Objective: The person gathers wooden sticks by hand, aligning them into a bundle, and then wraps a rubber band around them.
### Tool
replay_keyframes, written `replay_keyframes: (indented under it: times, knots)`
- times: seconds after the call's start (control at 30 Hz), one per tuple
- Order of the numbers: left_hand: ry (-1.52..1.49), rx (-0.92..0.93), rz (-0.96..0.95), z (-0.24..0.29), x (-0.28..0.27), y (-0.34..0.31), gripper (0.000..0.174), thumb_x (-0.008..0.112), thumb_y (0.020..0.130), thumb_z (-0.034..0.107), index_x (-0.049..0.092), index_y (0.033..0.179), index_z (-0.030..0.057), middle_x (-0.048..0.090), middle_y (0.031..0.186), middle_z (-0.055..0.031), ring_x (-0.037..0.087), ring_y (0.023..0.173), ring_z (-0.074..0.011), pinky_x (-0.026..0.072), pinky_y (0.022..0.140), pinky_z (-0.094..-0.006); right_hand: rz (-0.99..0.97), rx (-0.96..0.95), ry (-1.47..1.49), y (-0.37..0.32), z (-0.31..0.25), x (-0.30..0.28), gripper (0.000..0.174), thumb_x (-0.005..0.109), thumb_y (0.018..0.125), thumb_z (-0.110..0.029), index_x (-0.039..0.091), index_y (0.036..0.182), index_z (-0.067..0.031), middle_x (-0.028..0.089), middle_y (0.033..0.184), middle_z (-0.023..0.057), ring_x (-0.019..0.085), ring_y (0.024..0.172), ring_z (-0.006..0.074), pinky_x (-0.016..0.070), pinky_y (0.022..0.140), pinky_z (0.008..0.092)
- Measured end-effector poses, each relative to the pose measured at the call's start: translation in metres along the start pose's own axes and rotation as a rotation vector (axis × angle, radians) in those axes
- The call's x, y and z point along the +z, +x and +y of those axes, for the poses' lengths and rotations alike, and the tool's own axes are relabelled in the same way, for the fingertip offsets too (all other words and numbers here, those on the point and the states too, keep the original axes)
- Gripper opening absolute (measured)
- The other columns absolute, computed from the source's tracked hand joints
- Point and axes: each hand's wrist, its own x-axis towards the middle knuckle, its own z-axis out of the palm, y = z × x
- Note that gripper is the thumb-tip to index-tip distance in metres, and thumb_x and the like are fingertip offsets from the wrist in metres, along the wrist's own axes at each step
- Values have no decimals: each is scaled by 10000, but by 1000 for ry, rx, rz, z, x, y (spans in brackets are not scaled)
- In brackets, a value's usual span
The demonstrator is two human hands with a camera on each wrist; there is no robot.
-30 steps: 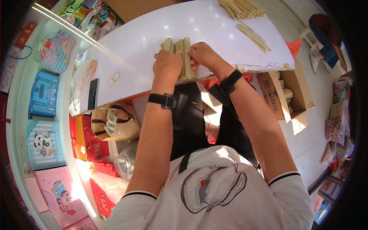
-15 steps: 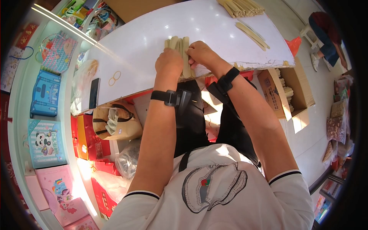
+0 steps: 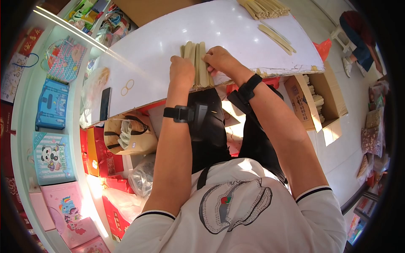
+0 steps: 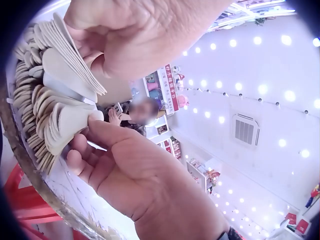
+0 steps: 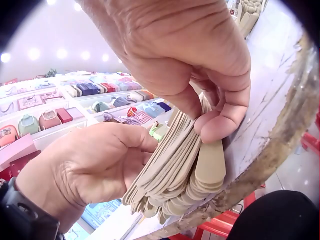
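Note:
A row of flat wooden sticks (image 3: 196, 63) with rounded ends stands packed together at the table's near edge, between my two hands. On its left side, my left hand (image 3: 182, 72) holds the outer sticks, its fingers partly hidden behind them. My right hand (image 3: 221, 60) pinches sticks at the right end between thumb and fingers. From the right wrist view, the right thumb and fingertips (image 5: 212, 127) grip a broad stick's upper part, while the left hand (image 5: 95, 165) lies along the opposite side. The left wrist view shows the stick ends fanned unevenly, with a small gap among them.
More sticks (image 3: 270, 10) lie heaped at the table's far right, with a few loose ones (image 3: 276, 39) nearer. Two rubber bands (image 3: 127, 87) and a phone (image 3: 105, 103) lie at left. Below the right edge stands an open carton (image 3: 314, 101). Another person (image 3: 358, 38) is at far right.
My left hand has shifted, first up over the sticks, then back left and down, baring more of the row. The right hand has stayed at the right end with little movement.

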Motion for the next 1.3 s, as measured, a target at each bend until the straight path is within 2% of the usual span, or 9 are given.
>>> replay_keyframes:
  times: [0.1, 0.3, 0.53, 0.63, 0.7, 0.8, 0.93, 1.1, 1.3]
  knots:
    - [-316, -75, 68, -15, 5, 6, 355, 453, 977, 134, 468, 1224, -121, 637, 1173, -359, 643, 1113, -481, 541, 937, -487, -6, 12, 25, -4, -2, 0, 305, 612, 972, -202, 680, 997, 94, 681, 731, 135, 659, 553, 211, 570, 527, 324]
    - [-247, 33, 69, -32, 9, 11, 412, 448, 973, 178, 477, 1294, -79, 636, 1209, -348, 626, 1143, -477, 490, 1001, -490, 6, 11, 32, -1, 0, 2, 312, 595, 954, -204, 694, 1014, 86, 712, 759, 152, 696, 565, 247, 593, 548, 343]
    - [-246, 6, 139, -43, 27, 23, 485, 434, 974, 277, 526, 1281, -87, 621, 1230, -350, 601, 1153, -502, 465, 1026, -502, 18, -18, 21, -5, 0, 1, 345, 606, 950, -219, 688, 958, 117, 701, 727, 159, 691, 550, 252, 591, 547, 345]
    - [-134, 48, 47, -54, 36, 45, 492, 434, 972, 274, 555, 1273, -95, 604, 1260, -344, 566, 1196, -506, 452, 1042, -510, -12, 19, 31, -6, -4, 0, 324, 634, 968, -217, 653, 973, 107, 663, 734, 123, 638, 545, 189, 565, 533, 310]
    - [-25, 140, 4, -68, 49, 61, 496, 442, 972, 279, 568, 1270, -97, 594, 1280, -334, 546, 1223, -500, 443, 1056, -519, -8, 9, 90, -8, -4, 1, 307, 644, 965, -205, 639, 978, 101, 663, 737, 126, 643, 549, 193, 571, 532, 312]
    - [396, 250, -131, -25, 15, 23, 532, 424, 988, 327, 569, 1286, -89, 567, 1333, -309, 515, 1271, -474, 429, 1074, -533, 3, -3, 108, -5, -4, 5, 319, 641, 945, -180, 663, 956, 138, 699, 741, 168, 699, 577, 249, 587, 534, 334]
    - [303, 136, -76, -35, 38, 38, 598, 392, 1009, 401, 543, 1342, -71, 524, 1399, -280, 484, 1308, -455, 415, 1089, -531, -19, -5, 80, -4, -5, 5, 325, 628, 941, -149, 671, 954, 173, 720, 759, 207, 737, 618, 293, 614, 555, 353]
    - [188, 53, -37, -20, 33, 29, 753, 388, 1007, 558, 502, 1387, -82, 501, 1435, -274, 450, 1353, -450, 391, 1115, -519, -88, 33, 281, -10, -7, 1, 276, 617, 982, -158, 616, 990, 118, 698, 883, 202, 738, 729, 271, 654, 664, 349]
    - [166, 78, -78, -12, 15, 13, 885, 438, 951, 675, 498, 1383, -96, 513, 1415, -281, 467, 1341, -444, 407, 1101, -526, -141, 80, 461, -12, -4, 4, 289, 552, 996, -126, 606, 1068, 148, 691, 975, 240, 741, 795, 318, 659, 720, 372]
